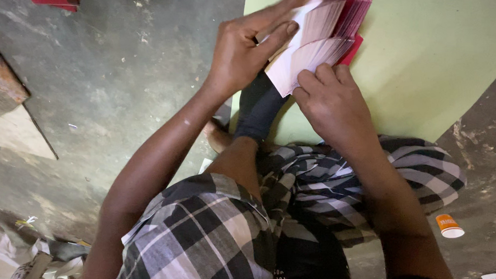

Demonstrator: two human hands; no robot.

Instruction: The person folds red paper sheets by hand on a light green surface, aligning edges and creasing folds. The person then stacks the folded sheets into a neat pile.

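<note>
Checked cloth, hands fanning card stack

— How many hands are in view?
— Two: a left hand and a right hand, both on one stack of pink-edged cards. The cards in it are too many and too close to count.
— Sheets under it?
— One large pale green sheet.
— Cups?
— One small orange-and-white paper cup, lying on the concrete floor.
— Anything else?
— One wooden board at the left edge, and one red piece at the top edge.
</note>
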